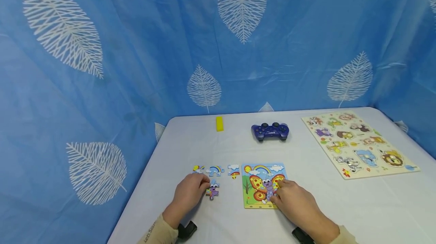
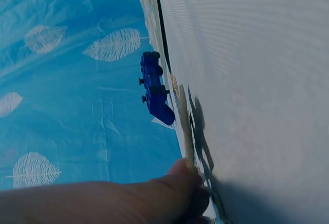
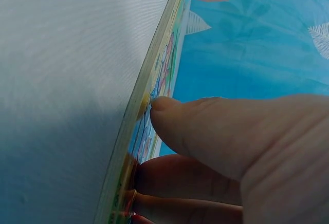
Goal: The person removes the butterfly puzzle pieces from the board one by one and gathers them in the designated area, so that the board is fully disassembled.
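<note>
My left hand [image 1: 191,193] pinches a jigsaw piece [image 1: 213,190] with a purple butterfly face, low over the white table. In the left wrist view this piece [image 2: 186,126] appears edge-on, raised at a slant, with the thumb on its near end. My right hand [image 1: 297,200] rests on the right side of the butterfly puzzle board [image 1: 250,198], thumb and fingertips on its picture. The right wrist view has the thumb and fingers [image 3: 177,178] set apart against the board's face. The hand covers the board's lower right part.
Loose jigsaw pieces lie beyond the left hand: a rainbow piece [image 1: 215,171], a cloud piece [image 1: 233,171] and a partly hidden yellow one [image 1: 198,168]. Farther back are a yellow block [image 1: 219,124] and a blue game controller [image 1: 270,132]. An animal puzzle board [image 1: 357,145] lies at right.
</note>
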`<state>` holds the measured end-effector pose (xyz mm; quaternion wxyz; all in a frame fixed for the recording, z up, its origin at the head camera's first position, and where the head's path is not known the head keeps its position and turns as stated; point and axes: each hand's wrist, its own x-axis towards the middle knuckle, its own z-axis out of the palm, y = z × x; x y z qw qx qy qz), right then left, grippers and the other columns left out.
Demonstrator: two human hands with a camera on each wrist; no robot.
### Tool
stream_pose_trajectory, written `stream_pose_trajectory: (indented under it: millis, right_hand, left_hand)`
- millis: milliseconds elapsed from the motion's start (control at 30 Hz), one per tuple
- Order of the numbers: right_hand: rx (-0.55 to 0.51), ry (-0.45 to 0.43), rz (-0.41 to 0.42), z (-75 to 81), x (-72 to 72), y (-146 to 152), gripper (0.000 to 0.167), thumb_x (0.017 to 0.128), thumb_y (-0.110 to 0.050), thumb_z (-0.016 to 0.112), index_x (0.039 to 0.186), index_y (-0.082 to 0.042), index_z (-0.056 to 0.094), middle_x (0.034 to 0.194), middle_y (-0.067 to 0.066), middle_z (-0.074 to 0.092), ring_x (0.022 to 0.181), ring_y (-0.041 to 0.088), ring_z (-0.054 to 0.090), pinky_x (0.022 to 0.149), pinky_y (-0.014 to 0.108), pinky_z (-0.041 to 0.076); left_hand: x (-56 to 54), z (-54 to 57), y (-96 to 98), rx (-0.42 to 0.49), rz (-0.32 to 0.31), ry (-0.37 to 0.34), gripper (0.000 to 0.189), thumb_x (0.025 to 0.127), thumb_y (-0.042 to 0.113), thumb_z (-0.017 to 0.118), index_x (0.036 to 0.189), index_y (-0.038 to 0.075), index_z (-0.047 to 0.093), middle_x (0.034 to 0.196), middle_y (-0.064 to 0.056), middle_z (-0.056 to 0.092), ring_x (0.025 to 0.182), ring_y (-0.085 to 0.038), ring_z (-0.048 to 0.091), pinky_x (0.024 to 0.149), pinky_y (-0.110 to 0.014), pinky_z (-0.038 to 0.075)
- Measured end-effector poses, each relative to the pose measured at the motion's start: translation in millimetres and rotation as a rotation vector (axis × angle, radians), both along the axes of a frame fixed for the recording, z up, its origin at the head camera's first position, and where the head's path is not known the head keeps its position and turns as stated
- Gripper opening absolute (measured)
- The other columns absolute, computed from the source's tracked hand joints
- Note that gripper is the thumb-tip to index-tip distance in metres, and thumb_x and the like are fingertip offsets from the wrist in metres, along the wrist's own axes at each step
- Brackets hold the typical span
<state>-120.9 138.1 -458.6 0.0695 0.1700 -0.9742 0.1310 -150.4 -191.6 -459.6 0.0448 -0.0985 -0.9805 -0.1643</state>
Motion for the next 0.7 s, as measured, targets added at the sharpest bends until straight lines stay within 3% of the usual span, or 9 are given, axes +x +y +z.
stream_pose_trajectory:
  millis: [167,300,700]
  right_hand:
    - [0.008,0.004,0.001,0.1,0.5,0.6,0.038,0.087,-0.028,0.082,0.057,-0.022,0.06,0.068,-0.012,0.047,0.074,0.012,0.057,0.059,0.034,0.047]
    - [0.01,0.011,0.002,-1.3,0.8,1.2,0.038,0.086,-0.028,0.082,0.057,-0.022,0.059,0.068,-0.012,0.048,0.076,0.012,0.058,0.058,0.034,0.047]
    - [-0.011,0.003,0.009,-2.3,0.5,1.7,0.039,0.087,-0.029,0.081,0.056,-0.023,0.059,0.069,-0.012,0.049,0.086,0.017,0.065,0.062,0.036,0.051]
  left_hand:
    - [1.4,-1.5,2.3,-0.125,-0.044,0.097,0.006,0.09,0.024,0.08,0.092,0.021,0.075,0.085,0.008,0.065,0.082,-0.013,0.063,0.065,-0.03,0.051]
    - [3.7,-1.8,4.6,-0.172,-0.058,0.144,0.007,0.089,0.023,0.081,0.089,0.021,0.075,0.083,0.007,0.066,0.08,-0.013,0.063,0.062,-0.029,0.05]
    - [5.2,-0.9,4.3,-0.19,-0.049,0.145,0.009,0.088,0.022,0.083,0.09,0.021,0.074,0.083,0.007,0.066,0.078,-0.014,0.063,0.06,-0.029,0.049]
